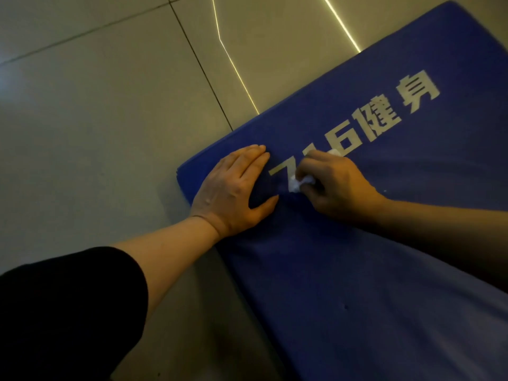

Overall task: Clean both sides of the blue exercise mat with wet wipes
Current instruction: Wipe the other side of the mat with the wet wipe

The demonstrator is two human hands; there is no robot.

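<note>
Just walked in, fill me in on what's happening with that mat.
A person is wiping a blue exercise mat that lies flat on a tiled floor. The left hand presses flat on the mat near its corner, fingers straight, steadying it. The right hand grips a crumpled white wet wipe and holds it against the mat's white printed lettering, at the start of the number. The printed side faces up; nothing here shows whether the underside is done.

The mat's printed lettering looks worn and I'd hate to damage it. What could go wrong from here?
The right hand rubs a bunched wet wipe right over the white lettering, which might lift or smear. The left hand pins only the blue mat corner, so the mat may slide on the glossy floor.
</note>
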